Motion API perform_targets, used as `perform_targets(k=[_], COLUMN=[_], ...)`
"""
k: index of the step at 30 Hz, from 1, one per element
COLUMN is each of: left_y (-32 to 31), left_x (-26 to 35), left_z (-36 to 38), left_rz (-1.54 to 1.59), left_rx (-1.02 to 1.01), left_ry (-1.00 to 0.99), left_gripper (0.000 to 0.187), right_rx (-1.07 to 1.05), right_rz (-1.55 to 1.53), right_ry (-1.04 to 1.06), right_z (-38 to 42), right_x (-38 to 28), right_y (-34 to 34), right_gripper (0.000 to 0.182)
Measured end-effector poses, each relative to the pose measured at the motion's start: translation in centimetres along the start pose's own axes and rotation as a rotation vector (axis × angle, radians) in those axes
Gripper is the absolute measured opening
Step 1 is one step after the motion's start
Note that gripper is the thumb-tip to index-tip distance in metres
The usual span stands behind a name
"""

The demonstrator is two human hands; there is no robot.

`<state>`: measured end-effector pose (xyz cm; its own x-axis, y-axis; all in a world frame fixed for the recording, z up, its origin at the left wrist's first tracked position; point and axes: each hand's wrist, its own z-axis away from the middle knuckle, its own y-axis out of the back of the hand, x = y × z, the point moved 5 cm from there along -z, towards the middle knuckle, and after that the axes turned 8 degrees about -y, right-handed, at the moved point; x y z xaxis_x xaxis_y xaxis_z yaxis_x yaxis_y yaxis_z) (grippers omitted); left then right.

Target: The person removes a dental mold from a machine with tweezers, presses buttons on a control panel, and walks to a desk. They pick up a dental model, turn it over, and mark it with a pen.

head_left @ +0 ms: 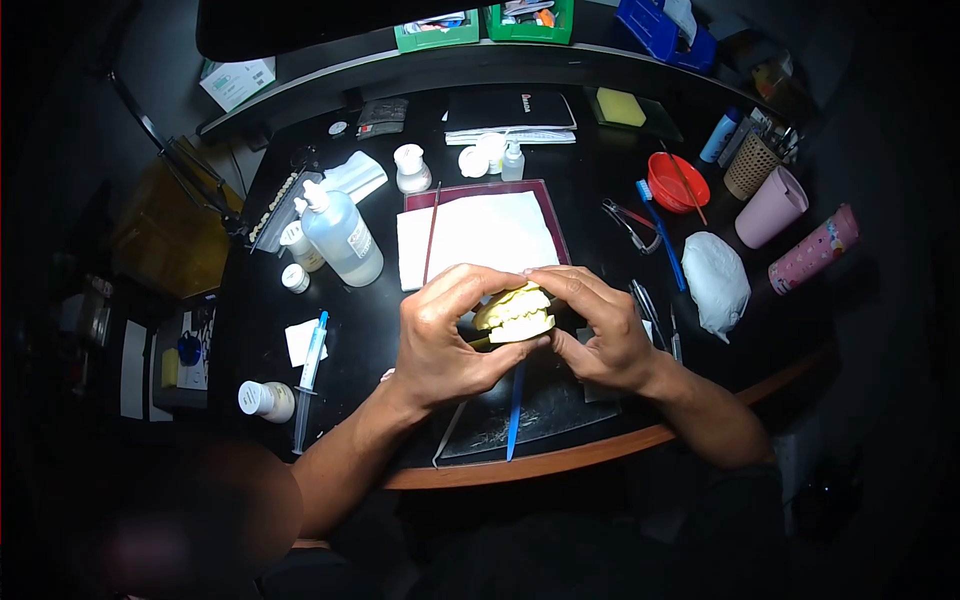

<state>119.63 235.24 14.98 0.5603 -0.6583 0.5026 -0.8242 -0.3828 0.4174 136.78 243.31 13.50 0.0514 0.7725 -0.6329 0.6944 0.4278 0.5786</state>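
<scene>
Between my two hands is a pale yellow dental model [520, 315], its upper and lower tooth rows facing each other. My left hand [450, 325] is wrapped round its left side, thumb below and fingers on top. On the right side my right hand [598, 320] grips it in the same way, and the fingertips of both hands nearly meet above it. Behind the model lies a white paper towel [480, 235] on a dark red tray [552, 215], with a thin red brush [433, 230] across the towel.
Left: a clear squeeze bottle [345, 240], a syringe [312, 360] and a white-capped jar [265, 400]. Right: a red bowl [668, 190], a blue toothbrush [665, 240], a white bag [716, 285] and a pink cup [770, 210]. A blue tool [516, 410] lies near the wooden edge [560, 462].
</scene>
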Motion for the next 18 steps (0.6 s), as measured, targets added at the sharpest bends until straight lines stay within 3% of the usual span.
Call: perform_targets(k=[18], left_y=[-0.11], left_x=[0.07], left_z=[0.07], left_rz=[0.012], left_rx=[-0.001], left_ry=[-0.010], left_gripper=[0.050], right_rx=[-0.001], right_rz=[-0.010], right_ry=[-0.013], right_z=[0.04], right_x=[0.15], right_y=[0.20], right_gripper=[0.061])
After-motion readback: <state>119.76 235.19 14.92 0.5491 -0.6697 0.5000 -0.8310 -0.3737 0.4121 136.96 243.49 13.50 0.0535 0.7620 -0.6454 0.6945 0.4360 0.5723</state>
